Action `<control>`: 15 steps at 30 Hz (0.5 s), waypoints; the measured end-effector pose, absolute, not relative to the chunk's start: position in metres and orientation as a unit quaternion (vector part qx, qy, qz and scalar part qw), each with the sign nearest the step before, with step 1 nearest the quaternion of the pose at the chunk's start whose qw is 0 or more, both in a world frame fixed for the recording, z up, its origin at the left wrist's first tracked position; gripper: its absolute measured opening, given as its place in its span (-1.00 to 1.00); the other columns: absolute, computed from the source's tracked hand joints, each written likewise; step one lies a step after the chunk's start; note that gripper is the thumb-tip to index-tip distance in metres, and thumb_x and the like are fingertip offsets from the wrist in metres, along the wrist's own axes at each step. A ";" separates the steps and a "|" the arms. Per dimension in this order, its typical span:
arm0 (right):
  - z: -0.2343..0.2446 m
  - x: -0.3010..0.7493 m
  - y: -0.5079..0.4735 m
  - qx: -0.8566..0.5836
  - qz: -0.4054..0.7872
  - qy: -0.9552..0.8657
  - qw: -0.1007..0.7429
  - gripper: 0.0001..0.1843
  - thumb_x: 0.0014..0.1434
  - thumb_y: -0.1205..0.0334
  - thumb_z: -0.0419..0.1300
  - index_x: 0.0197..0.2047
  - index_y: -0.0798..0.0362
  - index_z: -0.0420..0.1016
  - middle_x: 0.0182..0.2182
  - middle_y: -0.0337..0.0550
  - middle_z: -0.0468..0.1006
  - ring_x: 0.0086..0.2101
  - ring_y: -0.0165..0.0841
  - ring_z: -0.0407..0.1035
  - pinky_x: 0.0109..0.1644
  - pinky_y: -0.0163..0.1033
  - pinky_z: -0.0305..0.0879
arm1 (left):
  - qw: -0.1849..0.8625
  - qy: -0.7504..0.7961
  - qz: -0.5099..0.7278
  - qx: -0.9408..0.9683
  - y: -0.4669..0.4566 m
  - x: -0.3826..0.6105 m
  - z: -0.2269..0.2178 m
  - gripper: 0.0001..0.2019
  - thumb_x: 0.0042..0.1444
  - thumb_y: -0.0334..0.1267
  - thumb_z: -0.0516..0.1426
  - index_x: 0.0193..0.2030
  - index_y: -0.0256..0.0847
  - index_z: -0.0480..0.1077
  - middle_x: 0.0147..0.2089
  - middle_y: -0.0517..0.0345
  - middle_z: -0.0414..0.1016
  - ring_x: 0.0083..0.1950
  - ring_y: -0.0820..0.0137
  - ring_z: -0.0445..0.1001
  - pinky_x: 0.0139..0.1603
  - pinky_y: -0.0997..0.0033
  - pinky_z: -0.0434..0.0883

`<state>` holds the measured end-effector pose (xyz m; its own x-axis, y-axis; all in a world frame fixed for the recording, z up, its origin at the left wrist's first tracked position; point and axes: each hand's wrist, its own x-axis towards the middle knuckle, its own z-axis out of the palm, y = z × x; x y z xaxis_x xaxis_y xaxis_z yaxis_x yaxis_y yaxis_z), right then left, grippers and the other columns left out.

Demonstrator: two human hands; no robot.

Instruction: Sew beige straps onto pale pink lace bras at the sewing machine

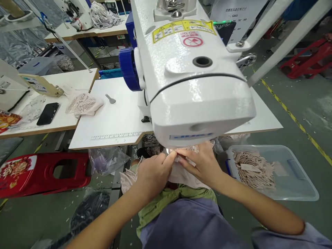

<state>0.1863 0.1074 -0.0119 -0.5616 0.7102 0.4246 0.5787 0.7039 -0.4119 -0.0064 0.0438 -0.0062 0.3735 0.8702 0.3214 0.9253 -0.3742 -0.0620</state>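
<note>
Under the head of a white sewing machine (199,100), both of my hands meet at a pale pink piece of fabric (178,174). My left hand (155,171) pinches its edge between thumb and forefinger, close to a small metal part below the machine head. From the other side, my right hand (201,162) grips the same fabric, fingertips nearly touching the left ones. More of the pink cloth (127,178) hangs left of my left hand. The machine head hides the needle and the fabric's far edge. A green cloth (160,207) lies across my lap.
Right of me stands a clear plastic bin (293,176) with bundled pink straps (255,169). On the left are a red stool (44,173) and a white worktable (111,114) bearing a pink bundle (84,103) and a small grey tool (110,99). A phone (48,113) lies farther left.
</note>
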 end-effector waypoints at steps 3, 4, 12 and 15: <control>-0.019 0.185 0.102 -0.384 0.080 -0.867 0.307 -0.74 0.31 0.20 0.09 -0.06 -0.13 0.61 -0.19 -0.06 0.52 -0.06 -0.18 0.33 0.09 -0.01 0.19 | 0.097 -0.508 -0.111 -0.849 0.049 -0.018 -0.005 -0.64 0.23 -0.48 -0.05 0.11 -0.19 0.35 -0.55 0.28 0.29 -0.57 0.39 0.28 -0.60 0.36 0.02; -0.019 0.184 0.102 -0.387 0.083 -0.865 0.310 -0.74 0.30 0.22 0.10 -0.08 -0.13 0.61 -0.23 -0.07 0.52 -0.10 -0.19 0.34 0.08 -0.02 0.20 | 0.095 -0.476 -0.112 -0.867 0.053 -0.025 -0.005 -0.61 0.22 -0.51 -0.05 0.14 -0.18 0.33 -0.53 0.27 0.30 -0.56 0.40 0.29 -0.59 0.37 0.05; -0.041 0.184 0.086 -0.432 0.323 -0.766 0.350 -0.63 0.34 0.08 0.06 0.17 -0.02 0.32 -0.23 -0.10 0.44 -0.40 -0.38 0.39 -0.37 -0.26 0.34 | 0.095 -0.406 -0.106 -0.903 0.073 -0.036 -0.003 -0.67 0.19 -0.50 -0.05 0.01 -0.15 0.36 -0.55 0.28 0.32 -0.58 0.40 0.28 -0.59 0.37 -0.02; -0.049 0.185 0.080 -0.442 0.370 -0.726 0.374 -0.59 0.34 0.09 0.04 0.21 -0.01 0.21 -0.11 -0.05 0.41 -0.53 -0.47 0.27 -0.43 -0.26 0.34 | 0.101 -0.443 -0.112 -0.884 0.063 -0.020 -0.001 -0.68 0.17 -0.49 -0.05 0.02 -0.22 0.33 -0.57 0.28 0.34 -0.59 0.40 0.31 -0.60 0.37 -0.01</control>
<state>0.1854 0.0803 -0.0493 -0.3290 0.9193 0.2162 0.3653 0.3350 -0.8685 -0.0199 0.0632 -0.0010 0.5817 0.7609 0.2876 0.8062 -0.5863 -0.0794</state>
